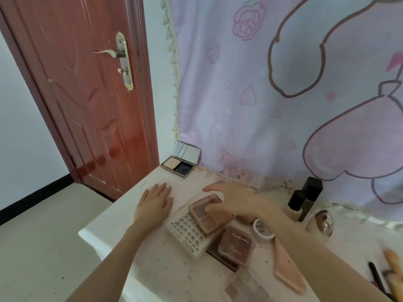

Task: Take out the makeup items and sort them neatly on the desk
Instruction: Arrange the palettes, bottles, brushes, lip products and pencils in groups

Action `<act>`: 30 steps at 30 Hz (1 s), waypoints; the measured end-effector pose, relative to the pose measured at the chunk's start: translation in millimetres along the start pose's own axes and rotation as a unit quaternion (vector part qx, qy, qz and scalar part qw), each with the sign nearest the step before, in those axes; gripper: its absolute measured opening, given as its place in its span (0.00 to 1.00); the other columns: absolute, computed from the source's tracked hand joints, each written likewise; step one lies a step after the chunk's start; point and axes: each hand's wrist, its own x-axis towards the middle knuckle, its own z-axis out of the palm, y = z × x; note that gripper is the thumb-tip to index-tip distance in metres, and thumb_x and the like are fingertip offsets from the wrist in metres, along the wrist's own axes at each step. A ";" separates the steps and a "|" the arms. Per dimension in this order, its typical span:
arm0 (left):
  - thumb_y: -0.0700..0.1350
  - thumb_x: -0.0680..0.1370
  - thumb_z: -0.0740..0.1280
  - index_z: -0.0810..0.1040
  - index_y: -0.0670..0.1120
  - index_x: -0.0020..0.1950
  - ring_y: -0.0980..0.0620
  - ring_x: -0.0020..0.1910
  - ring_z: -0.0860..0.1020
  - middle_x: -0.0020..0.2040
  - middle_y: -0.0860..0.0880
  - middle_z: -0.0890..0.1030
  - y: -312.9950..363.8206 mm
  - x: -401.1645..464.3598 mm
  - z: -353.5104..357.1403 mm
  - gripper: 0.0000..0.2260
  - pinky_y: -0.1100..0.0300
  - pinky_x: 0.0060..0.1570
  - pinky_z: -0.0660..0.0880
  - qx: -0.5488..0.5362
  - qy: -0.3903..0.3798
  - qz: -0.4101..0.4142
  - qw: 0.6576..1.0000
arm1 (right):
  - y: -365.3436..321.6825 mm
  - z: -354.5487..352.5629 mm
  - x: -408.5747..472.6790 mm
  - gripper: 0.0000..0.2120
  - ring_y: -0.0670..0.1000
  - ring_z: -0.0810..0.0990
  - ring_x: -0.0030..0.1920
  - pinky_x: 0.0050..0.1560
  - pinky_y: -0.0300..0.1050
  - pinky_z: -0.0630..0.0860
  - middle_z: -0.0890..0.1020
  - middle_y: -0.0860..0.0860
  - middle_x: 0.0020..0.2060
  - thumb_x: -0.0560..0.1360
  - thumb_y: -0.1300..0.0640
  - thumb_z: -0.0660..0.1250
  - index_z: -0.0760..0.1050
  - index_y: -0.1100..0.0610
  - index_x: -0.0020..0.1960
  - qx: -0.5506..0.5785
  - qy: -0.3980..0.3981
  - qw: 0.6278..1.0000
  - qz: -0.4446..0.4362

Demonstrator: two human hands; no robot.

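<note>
My left hand [156,201] lies flat and open on the white desk [122,216], holding nothing. My right hand [231,199] rests its fingers on a pink eyeshadow palette [208,216], which lies on top of a white patterned palette [187,234]. A brown palette [236,245] sits just in front of them, stacked on a darker case. An open powder compact [181,162] with a mirror stands at the desk's back left corner. A clear grey palette [246,288] lies near the front edge.
A small white jar [262,229], a long pink case [287,267], a foundation bottle with a black cap [294,203], a dark box [310,197] and a beige egg-shaped holder [320,223] stand to the right. Brushes [392,273] lie far right. A red door [87,94] is left.
</note>
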 end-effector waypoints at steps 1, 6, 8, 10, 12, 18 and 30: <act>0.52 0.82 0.48 0.54 0.51 0.76 0.54 0.75 0.49 0.77 0.53 0.53 -0.9 -3.9 0.5 0.22 0.55 0.73 0.43 0.030 -0.015 0.007 0.999 | -0.3 4.5 -6.5 0.34 0.51 0.61 0.71 0.67 0.44 0.58 0.64 0.49 0.72 0.70 0.42 0.70 0.63 0.48 0.72 -0.045 -0.027 0.999 -0.010; 0.52 0.82 0.44 0.48 0.52 0.76 0.54 0.76 0.44 0.77 0.54 0.47 1.9 -12.4 -1.3 0.22 0.53 0.73 0.41 0.073 -0.043 0.000 0.996 | 0.4 18.8 -21.4 0.43 0.53 0.43 0.76 0.73 0.53 0.51 0.49 0.47 0.76 0.68 0.44 0.71 0.51 0.46 0.75 -0.119 -0.092 0.989 -0.010; 0.52 0.82 0.44 0.49 0.52 0.76 0.54 0.76 0.44 0.77 0.54 0.48 2.5 -13.1 -1.0 0.22 0.53 0.73 0.41 0.078 -0.041 0.000 0.996 | -1.4 18.0 -18.9 0.44 0.53 0.41 0.76 0.73 0.53 0.51 0.47 0.45 0.76 0.68 0.45 0.72 0.50 0.46 0.76 -0.120 -0.101 0.988 -0.006; 0.52 0.82 0.45 0.49 0.52 0.76 0.54 0.76 0.44 0.77 0.54 0.48 3.1 -12.5 -0.9 0.22 0.53 0.73 0.41 0.076 -0.038 -0.004 0.996 | -4.2 13.4 -13.5 0.46 0.52 0.42 0.76 0.72 0.53 0.52 0.49 0.45 0.76 0.67 0.45 0.73 0.50 0.47 0.76 -0.124 -0.110 0.986 0.001; 0.52 0.82 0.45 0.49 0.52 0.76 0.54 0.76 0.44 0.77 0.54 0.48 3.6 -12.1 -1.1 0.22 0.53 0.73 0.40 0.074 -0.038 -0.005 0.997 | -5.5 9.6 -7.8 0.47 0.52 0.47 0.75 0.72 0.56 0.56 0.53 0.45 0.75 0.65 0.44 0.74 0.50 0.48 0.75 -0.140 -0.108 0.984 0.004; 0.52 0.82 0.45 0.50 0.52 0.76 0.54 0.76 0.44 0.77 0.53 0.48 0.8 -11.9 0.5 0.22 0.54 0.73 0.40 0.068 -0.031 -0.002 0.997 | -8.1 15.2 -2.6 0.46 0.49 0.62 0.63 0.55 0.48 0.66 0.63 0.47 0.61 0.62 0.34 0.69 0.52 0.45 0.73 -0.141 -0.059 0.988 -0.009; 0.49 0.80 0.59 0.58 0.51 0.74 0.50 0.69 0.64 0.71 0.49 0.65 17.7 -13.2 -37.2 0.23 0.55 0.67 0.62 -0.375 -0.012 -0.083 0.923 | -18.4 8.1 -24.2 0.36 0.40 0.72 0.54 0.48 0.33 0.67 0.72 0.42 0.57 0.67 0.32 0.65 0.62 0.43 0.70 0.176 0.159 0.971 0.016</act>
